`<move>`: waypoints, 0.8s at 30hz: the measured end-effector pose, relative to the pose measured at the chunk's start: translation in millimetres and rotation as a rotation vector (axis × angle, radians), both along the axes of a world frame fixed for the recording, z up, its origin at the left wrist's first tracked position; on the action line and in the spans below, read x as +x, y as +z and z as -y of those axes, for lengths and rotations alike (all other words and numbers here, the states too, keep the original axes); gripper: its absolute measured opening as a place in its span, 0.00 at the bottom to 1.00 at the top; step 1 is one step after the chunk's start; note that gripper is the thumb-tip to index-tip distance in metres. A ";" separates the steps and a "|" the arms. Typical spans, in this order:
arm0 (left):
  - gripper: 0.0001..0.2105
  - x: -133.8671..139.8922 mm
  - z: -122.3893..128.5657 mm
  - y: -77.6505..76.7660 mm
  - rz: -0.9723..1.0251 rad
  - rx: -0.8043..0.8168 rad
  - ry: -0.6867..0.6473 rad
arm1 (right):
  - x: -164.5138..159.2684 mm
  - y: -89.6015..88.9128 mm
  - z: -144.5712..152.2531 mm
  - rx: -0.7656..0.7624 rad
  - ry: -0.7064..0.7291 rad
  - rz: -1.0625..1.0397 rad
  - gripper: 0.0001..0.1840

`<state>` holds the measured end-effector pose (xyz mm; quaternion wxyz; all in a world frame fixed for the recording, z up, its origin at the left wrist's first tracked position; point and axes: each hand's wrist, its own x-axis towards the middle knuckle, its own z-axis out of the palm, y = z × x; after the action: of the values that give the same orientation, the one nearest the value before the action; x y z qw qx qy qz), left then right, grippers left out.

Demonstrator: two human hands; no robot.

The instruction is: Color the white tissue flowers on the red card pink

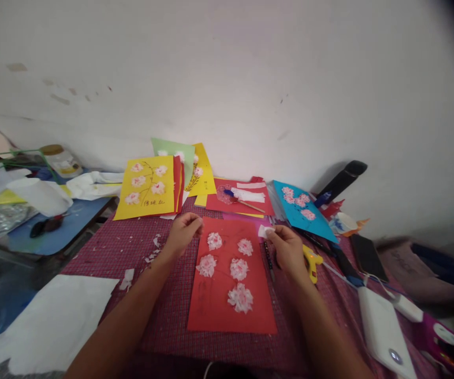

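A red paper sheet (pixel 221 313) lies on the checked cloth in front of me. Several ruffled pink-and-white paper flowers (pixel 239 269) sit on it, with faint drawn stems and dark writing at the lower left. Above the sheet's top left corner, my left hand (pixel 183 232) is closed in a pinch; what its fingertips hold, if anything, I cannot make out. By the top right corner, my right hand (pixel 288 248) pinches a small piece of white tissue paper (pixel 264 230) between thumb and finger. Under that hand are a dark pen (pixel 269 258) and a yellow tool (pixel 312 262), partly hidden.
Yellow flower cards (pixel 148 187) lean against the wall at the back left. Behind the sheet, a brush (pixel 246 202) rests on red paper. A blue flower card (pixel 303 210), a phone (pixel 369 258) and a white power bank (pixel 386 334) are on the right. White paper (pixel 55 321) lies left.
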<state>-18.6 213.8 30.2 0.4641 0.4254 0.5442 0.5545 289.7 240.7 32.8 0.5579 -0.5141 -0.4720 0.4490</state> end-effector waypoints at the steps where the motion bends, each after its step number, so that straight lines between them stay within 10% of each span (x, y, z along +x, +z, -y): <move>1: 0.13 -4.8 -3.5 -3.5 -0.023 -0.015 0.027 | 2.0 -0.9 -3.2 -0.001 -0.025 -0.009 0.17; 24: 0.20 -2.3 -10.9 -25.6 -0.087 -0.118 -0.058 | -5.0 -17.8 -6.1 -0.105 0.096 -0.097 0.19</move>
<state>-20.9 224.6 4.6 0.4802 0.4364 0.5832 0.4888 284.7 246.8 15.0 0.5303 -0.4970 -0.4442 0.5239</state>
